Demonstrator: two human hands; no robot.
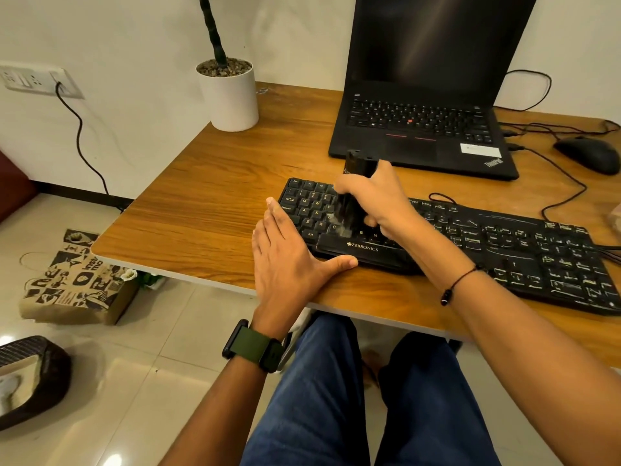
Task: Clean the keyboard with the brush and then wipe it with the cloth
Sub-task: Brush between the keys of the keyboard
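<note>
- Brushing in progress: right hand (pixel 373 193) grips one black brush (pixel 353 190) upright, fingers curled round the handle, bristles down on the keyboard (pixel 470 243) around the C/V keys; bristles look blurred.
- One black keyboard, "ZEBRONICS" on its front edge, lies slanted near the front of the counter (pixel 208 196); pale dust shows on keys to the right of the brush.
- Left hand (pixel 289 260) lies flat with fingers straight, palm on the counter at the keyboard's left end, thumb stretched along the keyboard's front edge; nothing held.
- Left wrist carries one watch (pixel 252 346) with a green strap; right wrist has one thin dark cord bracelet (pixel 458 284).
- One black laptop (pixel 423 129), lid open and screen dark, stands behind the keyboard, just beyond the brush top.
- One black mouse (pixel 586 153) sits behind the keyboard's right end, right of the laptop; dark cables (pixel 568 183) loop between mouse, laptop and keyboard.
- One white pot (pixel 230 92) with a dark plant stem stands at the counter's back-left corner, well apart from the keyboard.
- Right forearm crosses over the keyboard's middle and hides keys there.
- Floor left of the counter: one printed paper bag (pixel 77 280), one dark woven basket (pixel 30 378).
- One wall socket (pixel 33 79) with a cable plugged in, left of the pot.
- Cloth: can't pick one out.
</note>
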